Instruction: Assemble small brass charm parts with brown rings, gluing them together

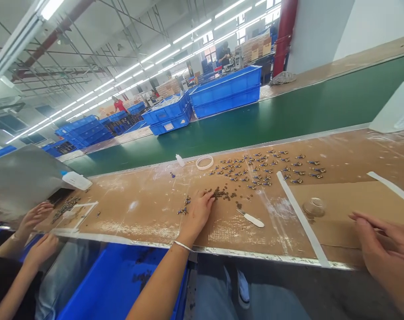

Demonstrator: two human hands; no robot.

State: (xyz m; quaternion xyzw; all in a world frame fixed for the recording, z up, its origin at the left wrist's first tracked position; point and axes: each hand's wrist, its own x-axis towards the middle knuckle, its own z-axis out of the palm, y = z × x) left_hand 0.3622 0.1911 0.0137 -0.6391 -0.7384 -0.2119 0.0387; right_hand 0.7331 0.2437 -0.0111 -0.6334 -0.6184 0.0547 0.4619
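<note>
My left hand (198, 213) reaches forward over the taped cardboard bench top (148, 209). Its fingers are drawn together, and the fingertips rest at the edge of a small pile of dark metal parts (223, 194). What the fingers pinch, if anything, is hidden. A few blue-and-brass pieces (184, 206) lie just left of that hand. Several more such pieces (265, 171) are spread out beyond the pile. A white-handled tool (251, 218) lies to the right of my left hand. My right hand (385, 249) hovers at the lower right with its fingers stretched out and nothing in it.
A clear round lid (314, 207), a tape ring (205, 162) and a small white bottle (179, 160) sit on the bench. A green conveyor belt (288, 115) runs behind it, with blue crates (226, 91) beyond. A co-worker's hands (35, 215) work at the left. A blue bin (115, 284) stands below.
</note>
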